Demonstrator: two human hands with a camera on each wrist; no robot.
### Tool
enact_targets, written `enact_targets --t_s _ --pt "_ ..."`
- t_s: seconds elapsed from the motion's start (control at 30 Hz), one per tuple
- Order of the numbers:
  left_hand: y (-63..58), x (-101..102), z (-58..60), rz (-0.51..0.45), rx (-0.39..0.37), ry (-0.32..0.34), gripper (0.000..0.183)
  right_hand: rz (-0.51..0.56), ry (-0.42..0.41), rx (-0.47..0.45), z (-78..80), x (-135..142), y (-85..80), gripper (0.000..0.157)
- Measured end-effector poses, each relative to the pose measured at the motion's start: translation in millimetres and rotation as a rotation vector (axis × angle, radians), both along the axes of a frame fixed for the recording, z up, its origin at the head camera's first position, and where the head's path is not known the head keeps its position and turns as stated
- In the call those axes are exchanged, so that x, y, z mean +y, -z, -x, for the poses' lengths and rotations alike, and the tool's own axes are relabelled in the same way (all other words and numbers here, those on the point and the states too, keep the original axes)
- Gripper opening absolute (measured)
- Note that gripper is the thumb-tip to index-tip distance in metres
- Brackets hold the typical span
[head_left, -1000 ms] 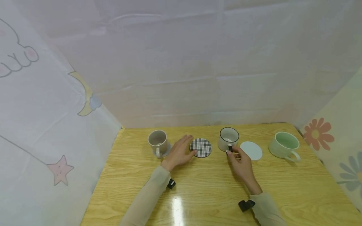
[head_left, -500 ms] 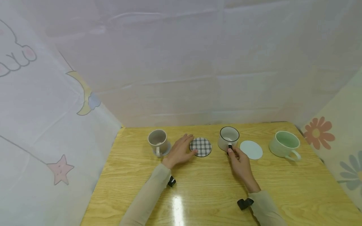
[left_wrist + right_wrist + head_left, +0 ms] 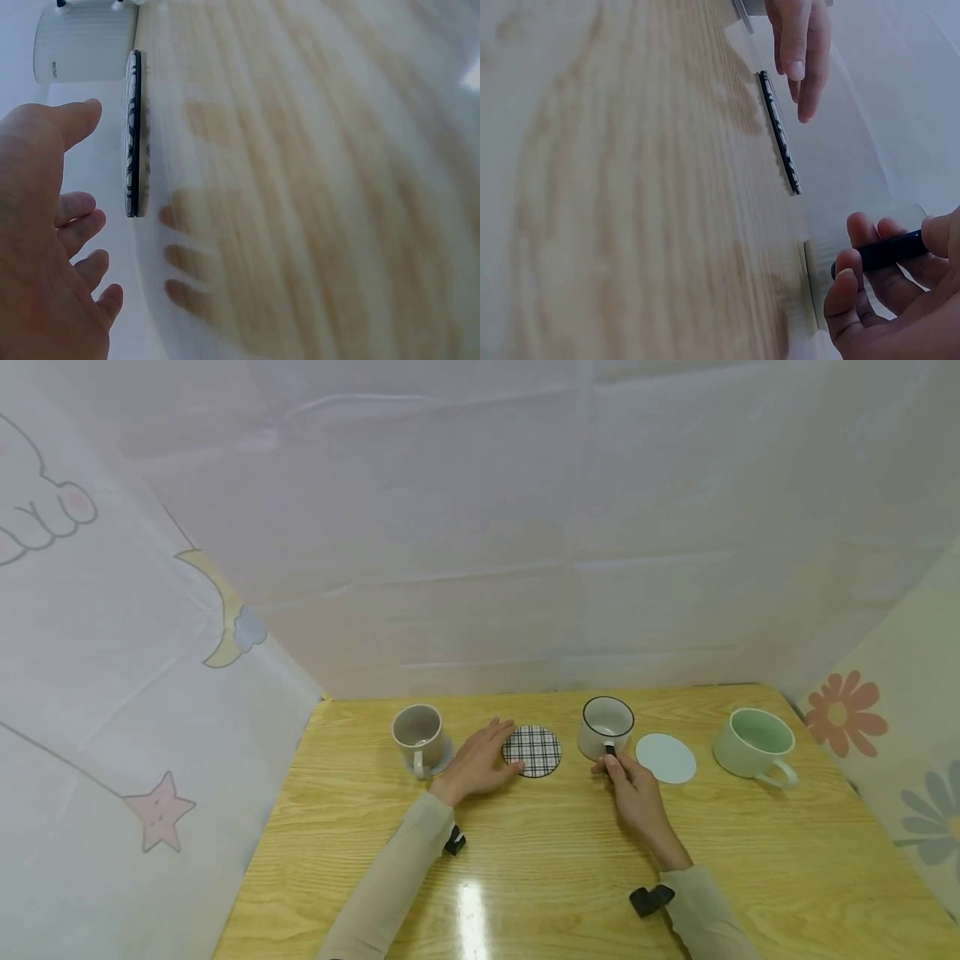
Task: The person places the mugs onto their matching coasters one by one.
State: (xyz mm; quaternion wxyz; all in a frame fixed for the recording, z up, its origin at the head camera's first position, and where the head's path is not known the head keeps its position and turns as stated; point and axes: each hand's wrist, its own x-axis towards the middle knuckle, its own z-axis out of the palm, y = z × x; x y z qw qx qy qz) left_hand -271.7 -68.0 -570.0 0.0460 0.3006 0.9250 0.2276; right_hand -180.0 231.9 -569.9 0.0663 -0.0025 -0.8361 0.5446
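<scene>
My right hand (image 3: 639, 797) holds the black handle (image 3: 889, 251) of a white mug (image 3: 596, 743) with a dark rim, thumb on top and fingers around it. The mug stands upright on the table, between two coasters. My left hand (image 3: 476, 764) hovers with relaxed fingers at the left side of a round black-and-white checked coaster (image 3: 532, 752). In the left wrist view the coaster (image 3: 133, 135) shows edge-on, with a gap between it and the fingers. Whether any left fingertip touches the coaster's far edge is hard to tell.
A beige mug (image 3: 412, 735) stands on a pale coaster (image 3: 447, 753) to the left. Right of the white mug lies a pale round coaster (image 3: 666, 758). Farther right is a green mug (image 3: 738, 752). The wooden table (image 3: 555, 877) ends at a cloth backdrop (image 3: 480, 610).
My right fingers have shifted slightly on the handle, with the thumb now on top of it. The white mug and the left hand stay almost where they were.
</scene>
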Motion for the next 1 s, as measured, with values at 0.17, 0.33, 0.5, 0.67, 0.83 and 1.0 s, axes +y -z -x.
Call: enact_targets --t_s 0.17,0.33,0.5,0.67,0.83,1.0 --pt "3.7 0.8 1.9 0.069 -0.009 0.022 0.083 0.015 -0.022 -0.012 0.5 2.5 -0.1 0.042" --pt "3.8 1.9 2.6 0.107 -0.039 0.035 0.087 -0.001 -0.034 0.005 -2.8 0.3 -6.9 0.044" --pt "4.4 2.3 3.0 0.157 -0.067 0.035 0.089 -0.022 -0.036 -0.015 -3.0 1.4 -8.3 0.045" --pt "2.5 1.3 2.4 0.181 -0.081 0.039 0.089 -0.001 -0.036 -0.053 -2.3 1.7 -7.8 0.046" --pt "1.8 0.7 1.9 0.190 -0.100 0.035 0.089 0.060 -0.048 -0.062 -1.2 1.8 -6.6 0.046" --pt "2.2 1.5 2.4 0.192 -0.112 0.039 0.089 0.129 -0.048 -0.071 -0.7 0.2 -6.5 0.046"
